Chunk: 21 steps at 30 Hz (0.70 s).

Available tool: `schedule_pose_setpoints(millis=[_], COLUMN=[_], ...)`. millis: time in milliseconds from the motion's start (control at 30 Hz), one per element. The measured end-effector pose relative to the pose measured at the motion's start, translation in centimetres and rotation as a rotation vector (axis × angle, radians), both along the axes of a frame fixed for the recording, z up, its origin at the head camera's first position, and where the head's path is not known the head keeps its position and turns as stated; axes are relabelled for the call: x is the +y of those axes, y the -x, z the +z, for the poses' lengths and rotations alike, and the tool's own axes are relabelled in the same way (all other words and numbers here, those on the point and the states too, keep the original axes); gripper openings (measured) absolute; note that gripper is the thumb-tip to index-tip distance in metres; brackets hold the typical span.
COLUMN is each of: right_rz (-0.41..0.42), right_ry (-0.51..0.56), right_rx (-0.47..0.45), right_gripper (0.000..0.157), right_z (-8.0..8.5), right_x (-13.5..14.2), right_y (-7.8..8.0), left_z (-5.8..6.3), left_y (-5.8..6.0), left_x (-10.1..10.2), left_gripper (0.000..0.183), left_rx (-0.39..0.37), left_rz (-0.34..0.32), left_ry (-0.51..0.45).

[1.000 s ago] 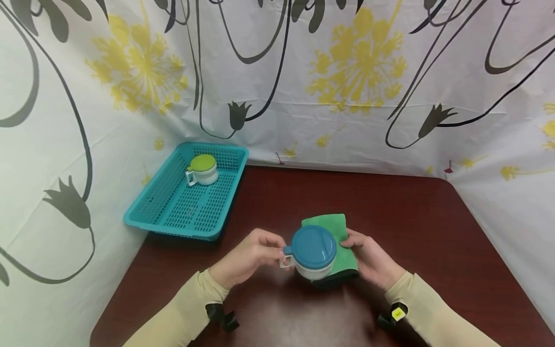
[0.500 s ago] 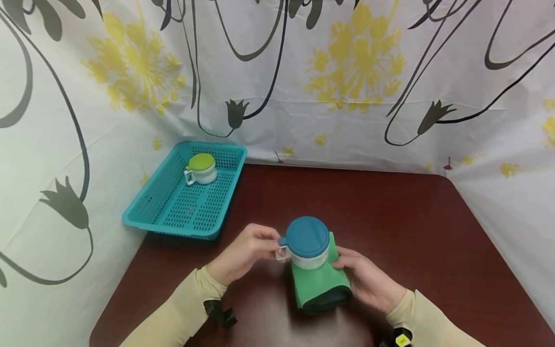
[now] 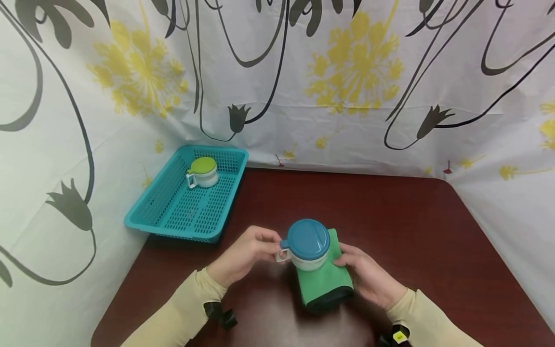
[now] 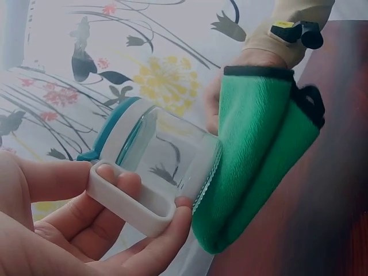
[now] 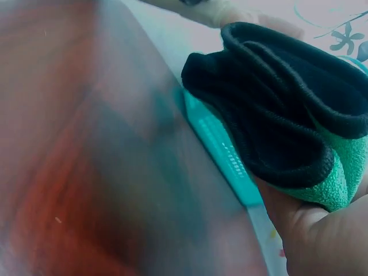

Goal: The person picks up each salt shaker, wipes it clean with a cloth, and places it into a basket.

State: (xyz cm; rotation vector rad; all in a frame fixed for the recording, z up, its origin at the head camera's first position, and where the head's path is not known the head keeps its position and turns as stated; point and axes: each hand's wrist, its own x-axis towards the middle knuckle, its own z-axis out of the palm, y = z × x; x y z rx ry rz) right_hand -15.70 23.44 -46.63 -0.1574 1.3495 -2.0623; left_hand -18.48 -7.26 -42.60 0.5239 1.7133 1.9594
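My left hand pinches the white handle of a clear glass jar with a blue lid, thumb on top and fingers through and under the loop. In the left wrist view the jar is tilted, its ridged base against a folded green cloth with black edging. My right hand grips that cloth from the right side, thumb on its near face; the other fingers are mostly hidden behind it. The right wrist view shows the cloth's black-edged folds close up.
A turquoise plastic basket stands at the back left of the dark red-brown table. Inside it is a second jar with a green lid and white handle. A patterned curtain hangs behind the table.
Over the last second the cloth has turned and swung down below the jar, showing more of its green face. The jar has shifted slightly left, still held by its handle.
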Motion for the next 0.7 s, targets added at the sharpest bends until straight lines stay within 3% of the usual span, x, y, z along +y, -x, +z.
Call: schedule_pose_setpoints(millis=[367, 700], right_rz=[-0.105, -0.132], right_ry=[-0.196, -0.150], right_rx=[0.149, 0.198], right_gripper=[0.059, 0.059], right_z=[1.8, 3.6], right_x=[1.8, 4.0], right_y=[1.0, 1.3], left_z=[1.0, 3.3], left_y=[0.0, 1.2], left_x=[-0.9, -3.5], left_gripper=[0.021, 0.023], left_rx=[0.013, 0.020], left_rz=[0.062, 0.129], left_ry=[0.011, 0.041])
